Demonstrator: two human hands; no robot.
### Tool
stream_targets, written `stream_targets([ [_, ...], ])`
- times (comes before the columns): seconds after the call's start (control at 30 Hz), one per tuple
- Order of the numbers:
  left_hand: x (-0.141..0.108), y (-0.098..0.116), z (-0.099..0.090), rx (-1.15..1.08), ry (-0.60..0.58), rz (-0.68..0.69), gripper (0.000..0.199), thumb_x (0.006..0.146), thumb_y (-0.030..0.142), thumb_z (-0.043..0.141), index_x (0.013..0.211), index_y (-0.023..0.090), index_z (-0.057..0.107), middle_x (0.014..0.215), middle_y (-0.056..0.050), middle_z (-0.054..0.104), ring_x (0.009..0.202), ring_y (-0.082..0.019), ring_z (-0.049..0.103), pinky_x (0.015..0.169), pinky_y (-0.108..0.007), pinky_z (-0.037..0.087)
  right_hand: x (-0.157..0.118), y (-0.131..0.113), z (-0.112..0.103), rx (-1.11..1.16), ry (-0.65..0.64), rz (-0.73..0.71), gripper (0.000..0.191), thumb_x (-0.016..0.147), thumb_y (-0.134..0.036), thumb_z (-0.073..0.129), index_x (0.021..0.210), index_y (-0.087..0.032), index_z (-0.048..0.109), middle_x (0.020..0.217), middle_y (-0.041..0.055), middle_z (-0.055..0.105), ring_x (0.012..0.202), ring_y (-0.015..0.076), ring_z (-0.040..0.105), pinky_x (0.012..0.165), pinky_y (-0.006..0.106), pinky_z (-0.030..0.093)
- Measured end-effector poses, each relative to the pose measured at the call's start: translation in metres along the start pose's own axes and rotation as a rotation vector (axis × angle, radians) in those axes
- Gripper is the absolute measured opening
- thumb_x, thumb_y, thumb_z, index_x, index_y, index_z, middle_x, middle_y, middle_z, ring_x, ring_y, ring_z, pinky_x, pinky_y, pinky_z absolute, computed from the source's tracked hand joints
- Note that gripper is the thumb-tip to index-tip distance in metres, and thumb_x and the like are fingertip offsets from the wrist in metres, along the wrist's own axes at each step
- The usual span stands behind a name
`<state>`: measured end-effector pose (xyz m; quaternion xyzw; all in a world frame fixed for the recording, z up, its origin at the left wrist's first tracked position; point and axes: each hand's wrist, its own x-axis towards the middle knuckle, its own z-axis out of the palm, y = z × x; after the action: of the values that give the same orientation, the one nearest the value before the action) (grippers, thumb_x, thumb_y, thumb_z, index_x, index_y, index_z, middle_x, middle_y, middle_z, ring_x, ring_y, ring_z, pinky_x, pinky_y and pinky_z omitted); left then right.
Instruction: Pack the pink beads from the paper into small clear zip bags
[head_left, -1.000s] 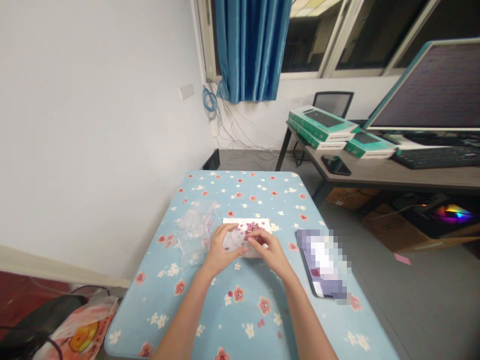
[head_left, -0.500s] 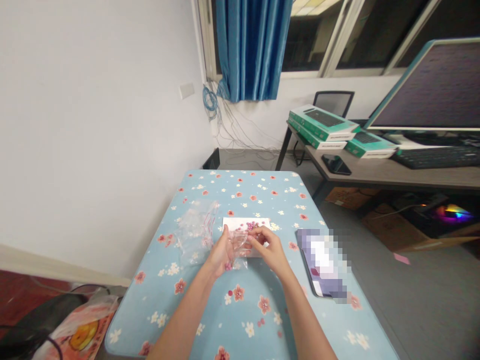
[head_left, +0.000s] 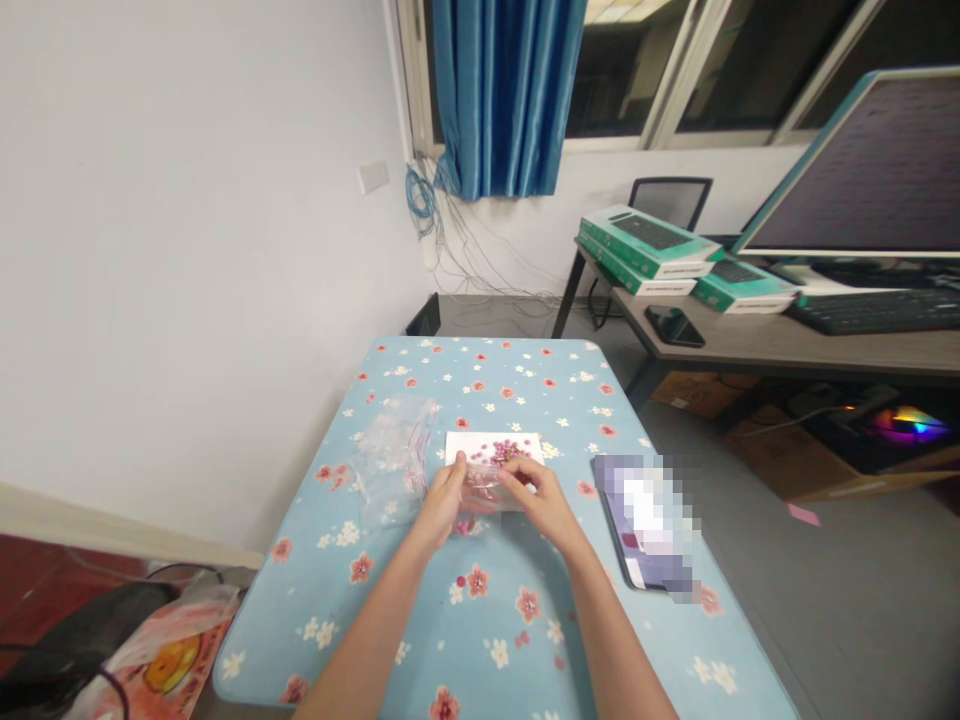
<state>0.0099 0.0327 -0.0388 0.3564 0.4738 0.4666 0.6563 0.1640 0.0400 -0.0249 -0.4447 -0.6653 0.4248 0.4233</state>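
Observation:
A small clear plastic bag (head_left: 480, 492) with several pink-red pieces at its bottom is held between my hands at its upper edge. My left hand (head_left: 448, 500) grips the bag's left side, thumb on top. The fingers of my right hand (head_left: 531, 492) pinch the bag's upper right. Just beyond the hands lies a white sheet or tray (head_left: 461, 442) bearing many small pink-red pieces (head_left: 508, 452); the hands and bag partly cover it. To the left is a heap of clear plastic bags (head_left: 390, 465) with red-striped edges.
The flowered blue table (head_left: 480, 375) also carries a tablet-like device (head_left: 645, 520), partly pixelated, at right. One red piece (head_left: 460, 581) lies nearer me. A desk (head_left: 731, 340) at right holds green keyboard boxes (head_left: 645, 240), a phone (head_left: 675, 326) and a monitor (head_left: 870, 165).
My left thumb and right fingers have come closer along the bag's top edge, which now looks straighter. The pink-red pieces in the bag hang a little further right.

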Motion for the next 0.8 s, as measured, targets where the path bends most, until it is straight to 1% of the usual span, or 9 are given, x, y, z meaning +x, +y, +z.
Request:
stream_targets([
  [0.17,0.0003,-0.0007,-0.0004,0.061,-0.007,0.012,0.067,0.068,0.076,0.047,0.079,0.012,0.065,0.076,-0.009,0.071,0.07,-0.022,0.068,0.051,-0.027,0.053,0.0004,0.0024,0.0019,-0.015,-0.032,-0.026,0.03,0.085,-0.041,0.052,0.065,-0.018,0.055,0.064,-0.0003,0.05,0.06,0.0117,0.042,0.058,0.024,0.036],
  [0.3,0.0008,-0.0018,-0.0007,0.109,-0.01,0.027,0.068,0.07,0.076,0.045,0.079,0.012,0.067,0.067,-0.008,0.069,0.063,-0.021,0.067,0.049,-0.027,0.051,0.0004,0.0043,0.0029,-0.008,-0.036,-0.023,0.031,0.086,-0.04,0.051,0.065,-0.018,0.054,0.064,-0.0011,0.049,0.061,0.0117,0.042,0.058,0.024,0.035],
  [0.43,0.0011,-0.0019,-0.001,0.126,-0.017,0.038,0.069,0.071,0.074,0.045,0.081,0.01,0.068,0.061,-0.007,0.067,0.058,-0.02,0.065,0.049,-0.027,0.051,0.0,0.0041,0.0025,-0.02,-0.007,-0.014,0.028,0.086,-0.038,0.051,0.066,-0.018,0.053,0.063,-0.0018,0.048,0.06,0.0114,0.04,0.058,0.024,0.034],
  [0.5,0.0004,-0.0008,-0.001,0.146,-0.046,0.055,0.063,0.07,0.07,0.052,0.082,0.011,0.069,0.062,-0.007,0.067,0.058,-0.019,0.065,0.051,-0.027,0.052,-0.0001,0.0034,0.002,-0.018,0.0,-0.015,0.028,0.085,-0.037,0.051,0.065,-0.018,0.052,0.062,-0.002,0.047,0.059,0.0114,0.04,0.057,0.024,0.034],
  [0.6,-0.0011,0.0015,-0.0006,0.188,-0.098,0.095,0.049,0.068,0.059,0.065,0.081,0.012,0.07,0.07,-0.007,0.068,0.063,-0.018,0.064,0.055,-0.027,0.053,-0.0001,0.0027,0.0016,-0.011,-0.004,-0.022,0.028,0.086,-0.036,0.05,0.065,-0.018,0.055,0.062,-0.0012,0.05,0.059,0.0115,0.04,0.057,0.024,0.035],
  [0.67,-0.0017,0.0025,-0.0007,0.185,-0.102,0.113,0.043,0.068,0.054,0.067,0.079,0.013,0.07,0.073,-0.006,0.068,0.065,-0.017,0.064,0.055,-0.027,0.054,-0.0002,0.0028,0.0021,-0.018,-0.001,-0.024,0.028,0.086,-0.037,0.051,0.066,-0.017,0.056,0.063,-0.0007,0.052,0.059,0.0116,0.041,0.057,0.024,0.035],
  [0.8,-0.0008,0.0022,-0.0024,0.136,-0.072,0.121,0.04,0.068,0.053,0.067,0.074,0.013,0.069,0.069,-0.004,0.064,0.063,-0.016,0.062,0.052,-0.026,0.054,0.0001,0.0039,0.004,-0.041,0.027,-0.015,0.026,0.084,-0.038,0.053,0.068,-0.018,0.056,0.063,-0.0009,0.051,0.058,0.0117,0.042,0.056,0.024,0.035],
])
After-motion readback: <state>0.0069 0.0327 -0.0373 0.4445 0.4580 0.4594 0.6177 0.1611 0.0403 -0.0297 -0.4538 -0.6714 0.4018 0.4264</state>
